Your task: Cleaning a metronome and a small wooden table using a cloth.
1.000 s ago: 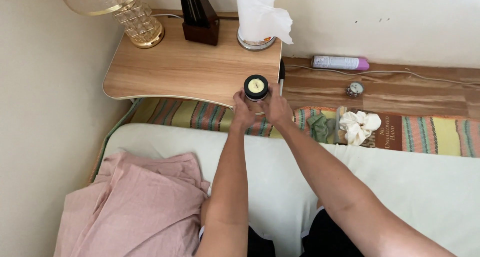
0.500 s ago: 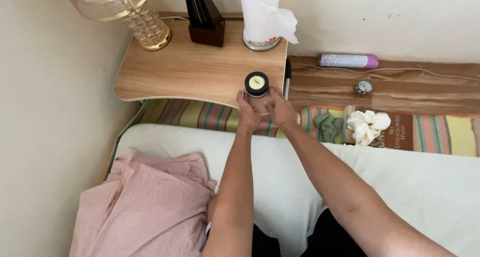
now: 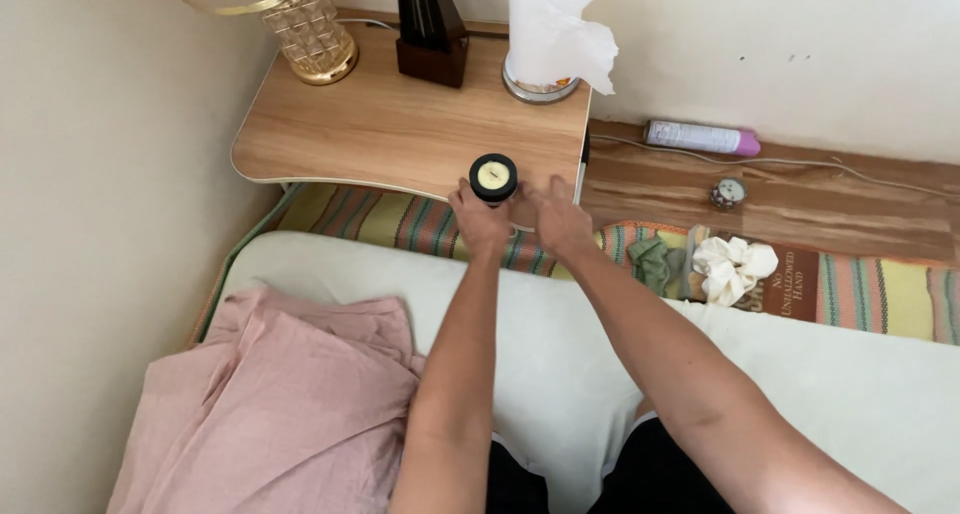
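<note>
A small round jar (image 3: 493, 177) with a black lid and a pale yellow centre stands at the near edge of the wooden bedside table (image 3: 390, 124). My left hand (image 3: 479, 217) is wrapped around the jar's left side. My right hand (image 3: 553, 217) touches it from the right, fingers curled against its body. Both forearms reach forward over the white mattress (image 3: 560, 374).
On the table stand a glass-based lamp (image 3: 300, 29), a dark wooden holder (image 3: 432, 34) and a paper towel roll (image 3: 548, 34). A pink-capped spray can (image 3: 700, 137) and a small round clock (image 3: 729, 192) lie on the floor. Scrunchies (image 3: 705, 266) rest on a striped mat. A pink cloth (image 3: 285, 404) lies on the mattress.
The view has shifted slightly; my hands and the jar have stayed at the table's near edge, with the jar sitting a little lower against the tabletop.
</note>
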